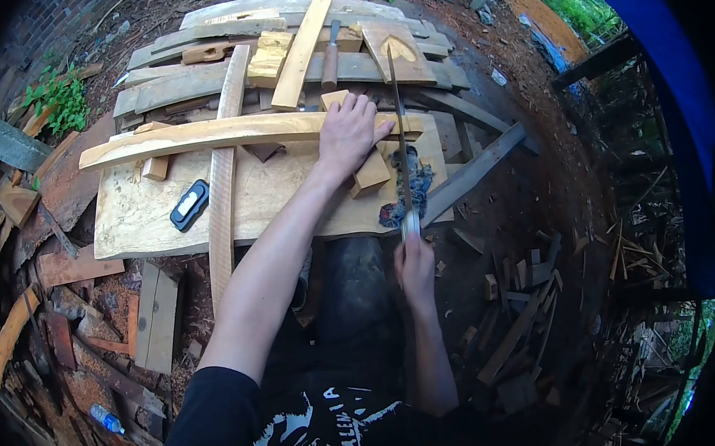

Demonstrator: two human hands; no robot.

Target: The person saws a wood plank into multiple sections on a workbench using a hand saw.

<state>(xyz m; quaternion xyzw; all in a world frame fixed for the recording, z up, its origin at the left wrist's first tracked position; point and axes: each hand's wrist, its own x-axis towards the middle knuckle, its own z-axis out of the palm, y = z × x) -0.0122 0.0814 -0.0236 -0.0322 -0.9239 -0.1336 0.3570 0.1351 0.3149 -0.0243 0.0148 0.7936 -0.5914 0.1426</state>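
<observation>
A handsaw (401,129) stands nearly edge-on to the camera, its blade across the right end of a long pale wooden strip (227,134). My right hand (416,267) is wrapped round the saw's handle at the near end. My left hand (348,132) presses on the strip just left of the blade, its fingers together over the wood. Under the strip, a wooden block (370,175) shows beside my left hand. A dark crumpled cloth (416,187) lies beside and partly behind the saw.
A wide board (133,214) bears a black case (190,205) and a crossing strip (220,183). Behind lie a chisel (331,63), a heart-carved board (412,57) and stacked planks (174,91). Wood scraps (520,294) litter the ground at right; a plastic bottle (107,418) lies lower left.
</observation>
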